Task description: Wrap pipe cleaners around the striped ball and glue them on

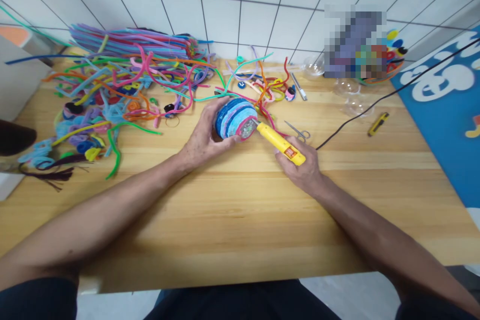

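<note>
My left hand [206,135] is wrapped round a ball [236,117] banded in blue, light blue and purple pipe cleaners, holding it just above the table. A pink ring on the ball's right side surrounds a greyish patch. In my right hand [302,167] is a yellow glue gun [281,142], its nozzle at the edge of that patch; whether it touches cannot be made out. A black cord [350,117] runs from near my right hand to the upper right. Small scissors [298,131] lie just beyond the glue gun.
Loose pipe cleaners [123,85] cover the table's left and back, with a thick bundle [135,42] along the tiled wall. Clear plastic balls [358,104], a yellow box cutter [378,124] and a pen-like tool [299,86] lie to the right. A blue panel [442,110] borders the right edge.
</note>
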`<state>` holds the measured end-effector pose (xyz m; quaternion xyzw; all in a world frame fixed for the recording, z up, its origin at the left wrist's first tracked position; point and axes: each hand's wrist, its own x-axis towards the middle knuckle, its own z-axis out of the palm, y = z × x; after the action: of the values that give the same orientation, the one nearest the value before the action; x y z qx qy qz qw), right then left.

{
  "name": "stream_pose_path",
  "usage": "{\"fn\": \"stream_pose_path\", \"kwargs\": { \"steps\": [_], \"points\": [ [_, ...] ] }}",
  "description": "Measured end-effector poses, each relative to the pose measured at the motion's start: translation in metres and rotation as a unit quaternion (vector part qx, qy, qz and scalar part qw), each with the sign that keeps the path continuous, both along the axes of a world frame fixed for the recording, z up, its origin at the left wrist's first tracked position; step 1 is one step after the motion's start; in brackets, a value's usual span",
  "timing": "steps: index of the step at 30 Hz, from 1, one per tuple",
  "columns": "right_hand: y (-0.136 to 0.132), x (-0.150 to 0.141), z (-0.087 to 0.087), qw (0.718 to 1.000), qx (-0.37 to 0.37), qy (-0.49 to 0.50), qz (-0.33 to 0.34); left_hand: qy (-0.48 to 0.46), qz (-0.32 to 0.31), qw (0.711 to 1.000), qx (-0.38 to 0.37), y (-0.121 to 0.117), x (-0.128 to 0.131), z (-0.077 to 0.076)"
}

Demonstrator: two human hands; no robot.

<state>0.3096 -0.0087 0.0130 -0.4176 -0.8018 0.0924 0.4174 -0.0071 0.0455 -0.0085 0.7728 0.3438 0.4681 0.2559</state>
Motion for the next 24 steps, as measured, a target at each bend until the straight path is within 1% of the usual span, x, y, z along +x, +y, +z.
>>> {"fn": "stream_pose_path", "kwargs": {
  "steps": [3,8,12,18,21,24],
  "points": [
    [-0.0003,0.0013,-0.0007,1.0,-0.021,-0.005,-0.012,-0.006,-0.004,1.0,0.0,0.0,0.0001,-0.0014],
    [-0.0005,0.0021,-0.001,1.0,-0.016,0.002,-0.011,-0.003,0.003,1.0,-0.002,-0.0014,0.0005,-0.0008],
    [-0.0023,0.0012,0.0008,0.999,-0.036,-0.001,-0.009,-0.001,0.009,1.0,-0.004,-0.002,0.0008,0.0001],
    [-0.0007,-0.0016,0.0017,0.999,-0.005,0.012,0.035,0.008,-0.001,1.0,0.006,-0.0017,0.0017,0.0049],
    [0.0001,-0.0027,0.0017,0.998,-0.006,0.002,0.055,0.012,-0.002,1.0,0.013,-0.0015,0.0019,0.0065],
    [-0.0007,-0.0027,0.002,0.999,0.0,0.0,0.046,0.013,-0.001,1.0,0.018,-0.0012,0.001,0.0054]
  ]
}}
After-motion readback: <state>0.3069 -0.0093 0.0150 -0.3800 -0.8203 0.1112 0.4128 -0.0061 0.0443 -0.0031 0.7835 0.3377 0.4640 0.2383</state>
